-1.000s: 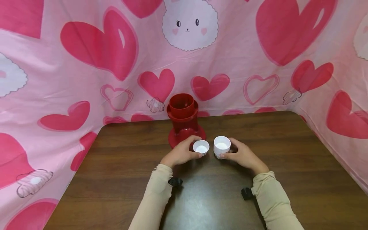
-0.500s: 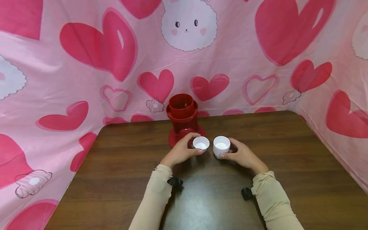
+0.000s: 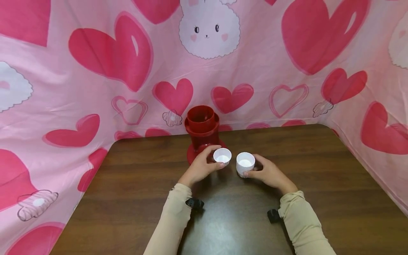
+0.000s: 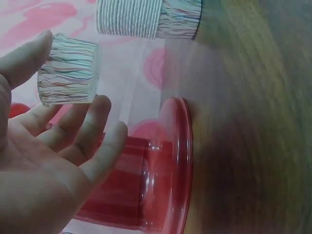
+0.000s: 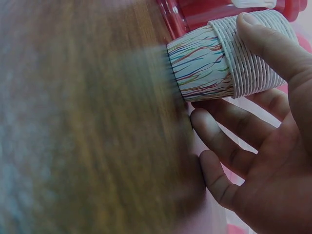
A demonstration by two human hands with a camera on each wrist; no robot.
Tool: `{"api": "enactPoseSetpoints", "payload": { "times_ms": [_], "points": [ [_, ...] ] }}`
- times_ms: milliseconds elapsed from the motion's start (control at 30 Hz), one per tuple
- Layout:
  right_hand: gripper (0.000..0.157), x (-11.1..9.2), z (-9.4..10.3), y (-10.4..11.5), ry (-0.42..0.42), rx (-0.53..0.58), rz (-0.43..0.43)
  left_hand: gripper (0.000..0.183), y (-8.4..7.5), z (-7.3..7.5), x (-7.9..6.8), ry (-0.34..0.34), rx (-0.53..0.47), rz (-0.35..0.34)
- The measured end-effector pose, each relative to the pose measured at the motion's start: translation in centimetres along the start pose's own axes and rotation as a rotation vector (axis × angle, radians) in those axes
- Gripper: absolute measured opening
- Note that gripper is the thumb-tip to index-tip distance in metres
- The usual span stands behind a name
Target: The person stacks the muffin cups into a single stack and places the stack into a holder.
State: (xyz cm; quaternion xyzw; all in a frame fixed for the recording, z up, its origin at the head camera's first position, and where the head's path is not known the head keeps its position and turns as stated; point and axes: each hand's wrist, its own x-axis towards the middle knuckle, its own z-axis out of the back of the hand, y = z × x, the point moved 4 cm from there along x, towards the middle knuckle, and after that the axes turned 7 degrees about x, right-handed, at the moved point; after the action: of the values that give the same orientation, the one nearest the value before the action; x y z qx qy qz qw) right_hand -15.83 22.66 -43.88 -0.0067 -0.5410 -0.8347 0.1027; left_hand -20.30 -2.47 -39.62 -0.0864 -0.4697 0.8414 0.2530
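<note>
My left hand (image 3: 202, 167) pinches a single white paper baking cup (image 3: 222, 156) between thumb and fingers, held above the table. The left wrist view shows coloured wavy streaks on that cup's side (image 4: 68, 70). To its right, my right hand (image 3: 271, 172) grips a stack of nested paper baking cups (image 3: 245, 166) that stands upright on the table. Many ribbed rims of the stack (image 5: 253, 53) show in the right wrist view, thumb on one side and fingers on the other. A small gap separates the single cup from the stack.
A red plastic holder (image 3: 202, 132) with a round open top and wide base stands just behind the left hand. The brown wooden table (image 3: 134, 198) ends at a pink heart-patterned cloth (image 3: 261, 53). Black cameras (image 3: 195, 203) sit on both wrists.
My left hand has lifted the single baking cup and carried it slightly away from me, from below the stack's rim level to above it. The right hand stays on the stack.
</note>
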Motion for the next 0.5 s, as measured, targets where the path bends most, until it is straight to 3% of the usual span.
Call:
{"api": "enactPoseSetpoints", "payload": {
  "times_ms": [500],
  "points": [
    [0.069, -0.1, 0.0, 0.0, 0.010, 0.010, -0.011, 0.060, -1.7, -1.6, 0.8, -0.002, -0.036, -0.087]
  ]
}}
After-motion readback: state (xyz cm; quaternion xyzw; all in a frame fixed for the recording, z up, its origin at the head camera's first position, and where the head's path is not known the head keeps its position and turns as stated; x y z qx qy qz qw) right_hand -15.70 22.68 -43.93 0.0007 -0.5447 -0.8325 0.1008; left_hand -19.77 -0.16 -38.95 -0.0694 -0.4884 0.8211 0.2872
